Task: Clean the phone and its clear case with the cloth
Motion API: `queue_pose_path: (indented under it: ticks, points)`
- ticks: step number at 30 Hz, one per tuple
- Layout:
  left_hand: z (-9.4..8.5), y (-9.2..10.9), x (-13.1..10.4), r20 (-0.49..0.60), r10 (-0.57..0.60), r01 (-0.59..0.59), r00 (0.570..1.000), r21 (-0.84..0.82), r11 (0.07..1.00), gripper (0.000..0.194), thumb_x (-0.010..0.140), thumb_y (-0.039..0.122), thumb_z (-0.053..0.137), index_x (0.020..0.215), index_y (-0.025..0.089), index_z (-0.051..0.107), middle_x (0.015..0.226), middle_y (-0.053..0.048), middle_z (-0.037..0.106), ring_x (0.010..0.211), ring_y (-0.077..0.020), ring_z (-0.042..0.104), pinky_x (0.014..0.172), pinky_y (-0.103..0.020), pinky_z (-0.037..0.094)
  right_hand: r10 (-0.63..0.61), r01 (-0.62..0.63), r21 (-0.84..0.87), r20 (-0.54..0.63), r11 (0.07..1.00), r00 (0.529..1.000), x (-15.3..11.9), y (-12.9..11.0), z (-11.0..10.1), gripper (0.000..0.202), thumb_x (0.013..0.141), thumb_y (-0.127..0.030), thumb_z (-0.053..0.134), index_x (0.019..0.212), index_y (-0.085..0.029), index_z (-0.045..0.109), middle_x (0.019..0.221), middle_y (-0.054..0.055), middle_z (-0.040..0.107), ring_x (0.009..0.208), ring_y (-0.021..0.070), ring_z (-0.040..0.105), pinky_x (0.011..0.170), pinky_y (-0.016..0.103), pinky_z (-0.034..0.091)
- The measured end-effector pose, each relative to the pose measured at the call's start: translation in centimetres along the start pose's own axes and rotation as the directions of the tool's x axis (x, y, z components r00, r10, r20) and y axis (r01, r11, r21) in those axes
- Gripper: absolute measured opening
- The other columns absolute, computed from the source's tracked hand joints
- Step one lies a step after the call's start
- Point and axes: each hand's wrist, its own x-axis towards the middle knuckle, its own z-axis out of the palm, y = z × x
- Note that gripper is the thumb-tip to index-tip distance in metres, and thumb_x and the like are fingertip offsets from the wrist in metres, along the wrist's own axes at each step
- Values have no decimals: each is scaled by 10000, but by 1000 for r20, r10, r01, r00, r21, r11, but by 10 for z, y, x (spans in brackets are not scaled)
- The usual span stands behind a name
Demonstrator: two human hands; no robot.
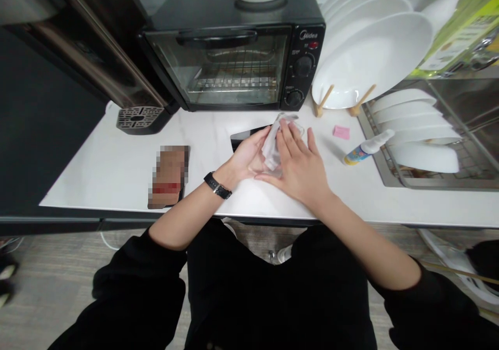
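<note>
Hands: left hand (245, 157) cups a clear phone case (290, 129) from the side, fingers curled under its edge; right hand (300, 170) lies flat over a white cloth (272, 147), fingers pressing it down onto the case.
Cloth: one, crumpled, caught between the two hands, its top end poking out just past the right fingertips.
Case: one, see-through, mostly hidden under the right fingers; only its far corner shows beyond them.
Black phone: one dark slab (245, 135) lying on the counter (117, 168), just beyond the left fingertips and partly under the case.
Progress: wiping looks to be in full swing; how much of the case is already clean cannot be told, since the case is clear and mostly covered.
Spray bottle: one (366, 150), lying on its side, well off to the right of the right fingers.
Pink scrap: one (341, 132), beyond the right fingers, near the bottle.
Second phone: one, blurred out (168, 177), well to the left of the left hand.
Toaster oven: one (234, 53), beyond both hands.
Plates: one stack on a rack (370, 53), exact count unclear.
</note>
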Motion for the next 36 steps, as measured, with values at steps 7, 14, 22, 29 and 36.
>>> queue_pose_path:
  ticks: [7,14,22,29,36]
  points:
    - [-6,14,-12,35,166,-169,986,129,977,649,1136,482,446,1771,388,350,1367,-92,824,1253,-311,804,1168,-523,557,-216,212,57,98,976,971,-42,-32,-3,916,1070,-734,522,1646,-23,517,1724,276,505,1655,404,466,1396,695,259]
    - [7,0,-7,17,95,-96,995,41,995,592,1145,366,439,1720,230,476,1481,-85,774,1366,-275,748,1207,-425,559,84,-84,-27,3,996,996,-16,-11,-4,1043,1058,-817,422,1713,-6,395,1793,305,366,1676,464,408,1375,799,144]
    - [-4,8,-11,28,174,-177,984,164,971,667,1153,538,434,1787,369,311,1463,-95,783,1305,-322,786,1192,-555,579,-154,149,55,87,987,984,-27,-41,0,1061,1038,-839,454,1603,54,537,1718,316,500,1688,413,404,1416,662,216]
    - [4,-5,-9,-14,205,-194,979,272,942,584,1124,568,531,1670,363,553,1752,4,540,1673,-330,445,1336,-527,467,127,-127,-5,-34,992,991,-28,-25,3,1008,1084,-783,394,1696,19,412,1753,331,428,1666,477,421,1362,833,46]
    - [6,-3,-12,-8,201,-195,980,213,958,590,1141,500,496,1718,377,473,1639,-27,665,1567,-332,589,1303,-560,500,50,-52,38,37,998,998,-17,-40,9,1127,1028,-843,458,1641,102,443,1739,372,430,1717,453,324,1406,741,110]
